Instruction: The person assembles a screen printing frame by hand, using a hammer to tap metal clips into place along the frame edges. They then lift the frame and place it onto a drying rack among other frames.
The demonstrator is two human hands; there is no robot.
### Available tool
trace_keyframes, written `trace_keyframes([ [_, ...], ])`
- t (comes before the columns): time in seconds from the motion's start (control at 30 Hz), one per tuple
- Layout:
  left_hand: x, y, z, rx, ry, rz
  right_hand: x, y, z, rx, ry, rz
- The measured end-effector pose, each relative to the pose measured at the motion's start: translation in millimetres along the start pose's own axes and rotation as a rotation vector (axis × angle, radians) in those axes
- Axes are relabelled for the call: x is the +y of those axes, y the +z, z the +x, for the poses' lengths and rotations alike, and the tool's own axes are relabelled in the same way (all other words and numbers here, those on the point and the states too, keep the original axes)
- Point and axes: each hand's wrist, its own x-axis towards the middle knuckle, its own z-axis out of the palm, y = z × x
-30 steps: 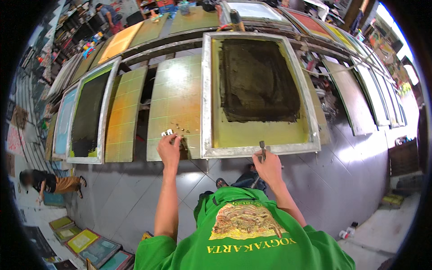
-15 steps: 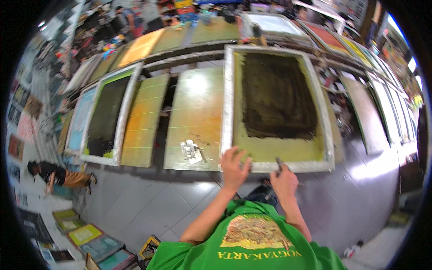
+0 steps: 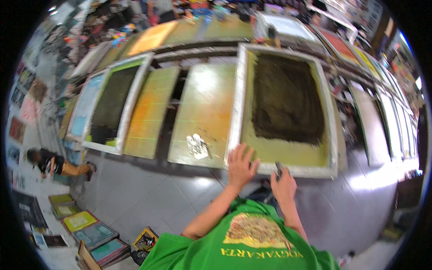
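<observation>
Left hand flat on screen frame — right hand gripping tool.

head cam, looks down over hands, wide fisheye, table near

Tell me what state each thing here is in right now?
Screen frame: flat on the table, dark ink across its mesh.
Left hand: open, flat on the frame's near edge.
Right hand: closed on a small dark tool.
Second frame: lying flat, untouched.
</observation>
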Motion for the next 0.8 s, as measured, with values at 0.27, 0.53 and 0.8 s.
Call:
trace_keyframes([
  [0.27,2.0,-4.4,3.6,0.032,0.059,0.040,30.4,-36.2,4.8,0.015,0.131,0.211],
  [0.53,6.4,-6.1,4.1,0.030,0.038,0.006,34.0,-29.3,4.5,0.080,0.188,0.068],
  [0.8,5.0,-1.3,2.1,0.023,0.035,0.031,38.9,-34.3,10.4,0.144,0.097,-0.083],
])
